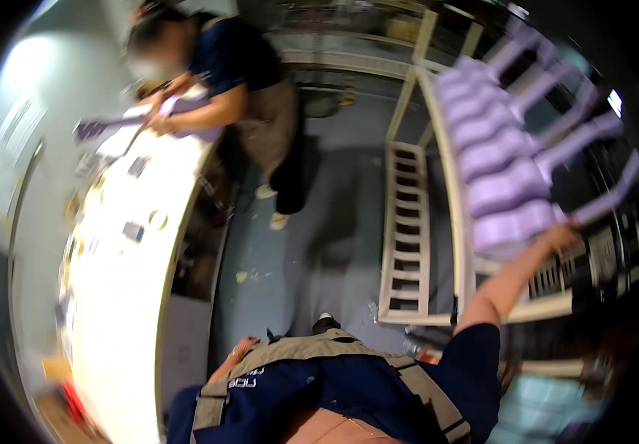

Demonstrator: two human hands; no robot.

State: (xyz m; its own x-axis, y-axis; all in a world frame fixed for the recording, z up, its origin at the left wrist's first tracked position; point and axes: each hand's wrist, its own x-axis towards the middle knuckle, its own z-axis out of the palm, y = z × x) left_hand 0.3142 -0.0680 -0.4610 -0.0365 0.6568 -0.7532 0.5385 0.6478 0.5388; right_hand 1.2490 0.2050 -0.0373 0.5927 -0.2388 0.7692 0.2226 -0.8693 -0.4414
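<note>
My right arm reaches out to a row of lilac guitars [490, 163] standing side by side in a wooden rack. At the near end of the row, my right hand [561, 237] is closed around the nearest guitar [508, 228], where its neck meets the body; the fingers are partly hidden and a little blurred. Down at my left side, by the beige apron [312, 345], hangs my left hand [244, 346]. It looks loosely open, with nothing seen in it.
On the left runs a long, brightly lit workbench [131, 296] with small items on it. A co-worker [242, 81] stands at its far end, both hands on another lilac guitar [101, 128]. A slotted wooden frame [406, 229] sits low beside the rack's pale rail [449, 163].
</note>
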